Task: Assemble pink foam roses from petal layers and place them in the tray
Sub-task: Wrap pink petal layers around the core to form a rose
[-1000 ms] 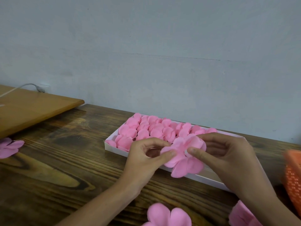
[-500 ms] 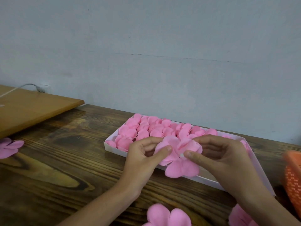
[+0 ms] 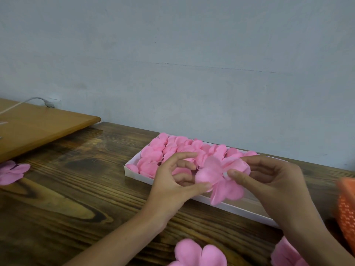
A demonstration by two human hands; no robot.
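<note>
A pink foam rose [image 3: 221, 179] made of petal layers hangs just above the near edge of the white tray [image 3: 238, 210]. My right hand [image 3: 269, 181] pinches its middle with thumb and fingers curled behind. My left hand [image 3: 172, 183] holds the left petals, thumb underneath and index finger arched over the top. The tray's left half is filled with several finished pink roses [image 3: 165, 152]; its right half is mostly hidden behind my right hand.
Loose pink petal layers lie on the dark wooden table: one [image 3: 197, 254] at the bottom centre, one [image 3: 288, 254] by my right wrist, one [image 3: 11, 171] at the far left. An orange mesh basket [image 3: 345, 208] stands at the right edge. A light wooden board [image 3: 38, 127] with a cable lies back left.
Both hands kept working the rose over the tray's near edge. The petals turned and spread a little, and my left index finger lifted over the top.
</note>
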